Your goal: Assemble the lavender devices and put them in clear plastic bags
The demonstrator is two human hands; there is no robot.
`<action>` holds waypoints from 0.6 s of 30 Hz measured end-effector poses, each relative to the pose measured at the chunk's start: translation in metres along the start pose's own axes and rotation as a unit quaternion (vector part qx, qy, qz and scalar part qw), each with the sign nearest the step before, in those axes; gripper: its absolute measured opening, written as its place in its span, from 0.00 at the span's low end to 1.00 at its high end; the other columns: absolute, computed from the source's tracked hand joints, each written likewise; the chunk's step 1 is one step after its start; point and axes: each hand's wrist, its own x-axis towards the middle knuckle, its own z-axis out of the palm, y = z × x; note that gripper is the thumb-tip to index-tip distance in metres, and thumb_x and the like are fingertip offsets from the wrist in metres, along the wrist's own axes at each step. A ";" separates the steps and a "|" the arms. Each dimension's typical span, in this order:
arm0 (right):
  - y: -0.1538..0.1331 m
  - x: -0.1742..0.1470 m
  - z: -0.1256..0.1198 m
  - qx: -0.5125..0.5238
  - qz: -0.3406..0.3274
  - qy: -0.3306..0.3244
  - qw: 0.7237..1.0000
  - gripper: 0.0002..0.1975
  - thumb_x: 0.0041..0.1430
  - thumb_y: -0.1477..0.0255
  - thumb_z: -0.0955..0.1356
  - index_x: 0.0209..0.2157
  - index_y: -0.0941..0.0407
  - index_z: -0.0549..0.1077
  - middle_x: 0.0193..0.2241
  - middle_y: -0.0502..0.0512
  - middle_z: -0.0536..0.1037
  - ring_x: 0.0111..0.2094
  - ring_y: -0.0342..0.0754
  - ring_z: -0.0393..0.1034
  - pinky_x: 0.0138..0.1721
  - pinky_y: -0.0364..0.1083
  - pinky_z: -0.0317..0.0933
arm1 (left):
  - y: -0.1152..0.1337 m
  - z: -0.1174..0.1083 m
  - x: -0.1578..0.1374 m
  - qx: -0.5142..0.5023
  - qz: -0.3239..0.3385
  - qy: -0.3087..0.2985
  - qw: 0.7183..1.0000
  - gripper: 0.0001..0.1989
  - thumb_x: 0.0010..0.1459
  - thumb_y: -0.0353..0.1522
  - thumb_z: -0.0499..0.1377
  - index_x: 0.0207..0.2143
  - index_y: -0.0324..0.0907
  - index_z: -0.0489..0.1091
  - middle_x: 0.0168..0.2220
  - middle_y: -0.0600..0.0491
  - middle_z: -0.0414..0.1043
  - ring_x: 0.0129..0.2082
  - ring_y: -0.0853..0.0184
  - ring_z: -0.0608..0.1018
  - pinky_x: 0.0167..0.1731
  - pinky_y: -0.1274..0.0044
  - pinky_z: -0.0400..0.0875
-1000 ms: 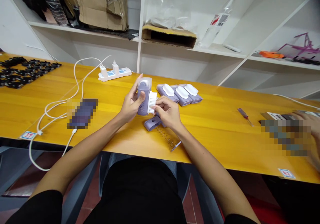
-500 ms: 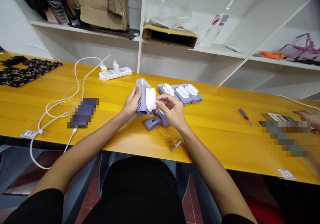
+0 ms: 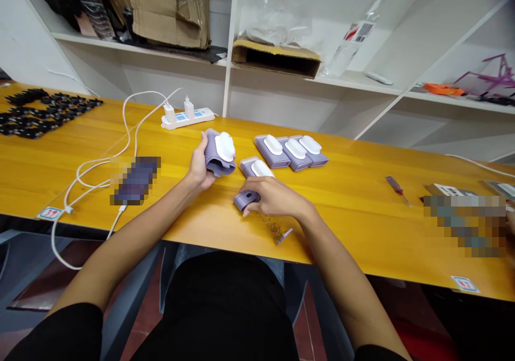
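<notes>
My left hand (image 3: pixel 200 167) is closed around a purple plastic housing (image 3: pixel 213 157) with a white oval part (image 3: pixel 225 147) on its face; its open end tilts toward me. With fingers bent over it, my right hand (image 3: pixel 272 196) grips a small purple end cap (image 3: pixel 244 200) with a dark hole, low at the table. Just below that hand lies a metal coil spring (image 3: pixel 270 223), partly covered by it, with a flat purple plate (image 3: pixel 284 236) at its end. Behind the right hand rests a similar purple unit with a white oval top (image 3: pixel 260 168).
Several more purple units (image 3: pixel 296 149) with white tops stand together farther back. On the left are a pixelated phone-like object (image 3: pixel 135 181), white cables and a power strip (image 3: pixel 188 118). A screwdriver (image 3: pixel 398 190) lies to the right. White shelves (image 3: pixel 281 93) border the table's back.
My right hand has left the white part and moved down to the purple end cap, taking hold of it. My left hand has shifted left with the housing and turned it.
</notes>
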 end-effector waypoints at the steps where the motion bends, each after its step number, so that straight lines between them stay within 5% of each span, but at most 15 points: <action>1: -0.001 0.001 0.002 -0.009 0.009 -0.001 1.000 0.19 0.49 0.68 0.85 0.42 0.51 0.85 0.41 0.55 0.85 0.41 0.55 0.78 0.43 0.49 0.66 | 0.000 0.000 0.000 0.000 0.000 -0.002 1.000 0.39 0.69 0.63 0.53 0.56 0.36 0.77 0.34 0.43 0.85 0.35 0.57 0.88 0.32 0.72 0.84; 5: 0.000 0.003 0.004 -0.016 0.024 0.018 0.999 0.13 0.51 0.68 0.84 0.37 0.52 0.83 0.37 0.54 0.84 0.37 0.52 0.75 0.39 0.49 0.62 | 0.000 0.001 -0.001 0.008 -0.002 -0.009 1.000 0.39 0.70 0.62 0.52 0.56 0.36 0.78 0.35 0.43 0.85 0.36 0.57 0.88 0.33 0.71 0.84; 9: 0.003 0.000 -0.002 0.005 0.048 0.075 0.996 0.24 0.49 0.55 0.85 0.32 0.53 0.74 0.30 0.50 0.77 0.30 0.47 0.66 0.32 0.46 0.55 | -0.001 0.001 -0.001 0.014 0.004 -0.013 1.000 0.38 0.70 0.61 0.52 0.54 0.37 0.79 0.34 0.43 0.85 0.35 0.57 0.88 0.31 0.72 0.84; 12: 0.005 -0.003 -0.008 0.098 0.082 0.106 0.986 0.31 0.46 0.49 0.84 0.32 0.52 0.67 0.26 0.44 0.70 0.26 0.43 0.59 0.27 0.45 0.51 | -0.001 0.001 -0.001 0.012 0.011 -0.010 1.000 0.38 0.70 0.61 0.53 0.55 0.37 0.79 0.34 0.43 0.85 0.35 0.57 0.88 0.31 0.71 0.84; 18: 0.002 -0.004 -0.019 0.263 0.111 0.134 0.949 0.31 0.47 0.53 0.84 0.31 0.51 0.63 0.26 0.43 0.71 0.26 0.42 0.63 0.27 0.44 0.57 | 0.000 -0.001 0.000 0.014 0.018 -0.008 1.000 0.38 0.70 0.61 0.54 0.58 0.37 0.78 0.36 0.42 0.85 0.39 0.55 0.89 0.36 0.69 0.85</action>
